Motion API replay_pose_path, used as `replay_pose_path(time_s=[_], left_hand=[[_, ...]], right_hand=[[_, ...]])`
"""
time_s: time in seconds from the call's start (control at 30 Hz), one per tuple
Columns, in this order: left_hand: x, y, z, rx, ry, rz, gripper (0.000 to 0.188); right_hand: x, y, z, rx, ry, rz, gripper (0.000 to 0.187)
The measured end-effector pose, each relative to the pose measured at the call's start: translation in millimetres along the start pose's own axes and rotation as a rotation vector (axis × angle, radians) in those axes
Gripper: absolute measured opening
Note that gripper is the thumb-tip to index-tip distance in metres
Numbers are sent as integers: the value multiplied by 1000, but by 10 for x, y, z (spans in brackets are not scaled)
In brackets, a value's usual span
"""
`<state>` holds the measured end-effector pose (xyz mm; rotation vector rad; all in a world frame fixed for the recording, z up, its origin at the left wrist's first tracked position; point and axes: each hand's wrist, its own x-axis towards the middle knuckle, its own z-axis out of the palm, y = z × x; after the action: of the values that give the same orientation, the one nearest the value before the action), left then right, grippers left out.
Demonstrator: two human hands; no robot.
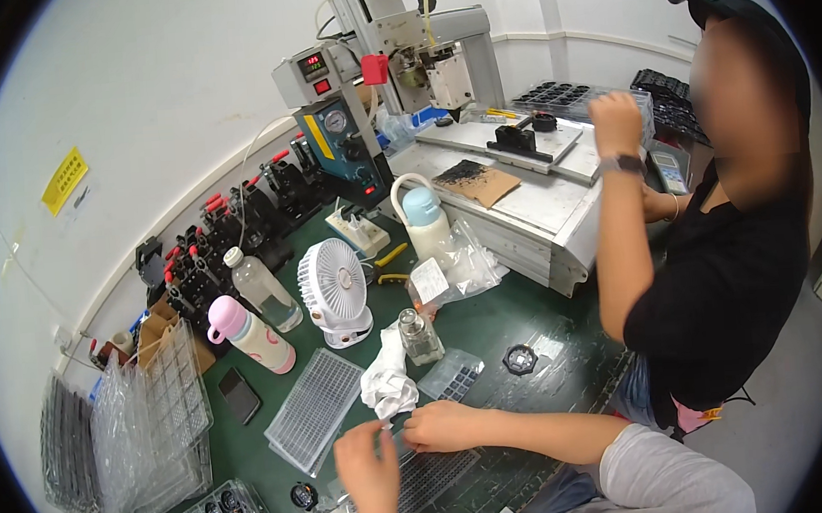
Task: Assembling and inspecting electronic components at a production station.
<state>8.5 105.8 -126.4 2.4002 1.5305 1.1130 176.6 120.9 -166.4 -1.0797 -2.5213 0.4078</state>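
My left hand [367,458] is raised over the front of the green table, its fingers curled and thumb drawn in near the fingertips. Beside it, my right hand [440,427] is closed with the fingertips pointing down and left. Anything small between the fingers of either hand is too small to make out. Under the hands lies a clear gridded tray [436,479], partly hidden by them. Just beyond them are a crumpled white cloth [388,384], a glass bottle with a metal top [420,336] and a small bag of dark square parts [452,376].
A round black part [520,358] lies right, another [304,496] left. Also left are a gridded sheet [315,411], phone [240,395], pink-capped bottle [253,336] and stacked trays [152,437]. Behind stand a white fan [334,286] and a bench machine [512,202]. A co-worker [725,254] stands right.
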Motion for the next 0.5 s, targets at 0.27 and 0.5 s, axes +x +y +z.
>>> replay_pose_path(time_s=[0.27,0.5], left_hand=[[623,969,910,247,-457,197,18],[728,1417,1653,380,-784,1,28]], right_hand=[[100,-4,318,-237,105,-101,17],[-7,-27,138,-196,94,-110,18]])
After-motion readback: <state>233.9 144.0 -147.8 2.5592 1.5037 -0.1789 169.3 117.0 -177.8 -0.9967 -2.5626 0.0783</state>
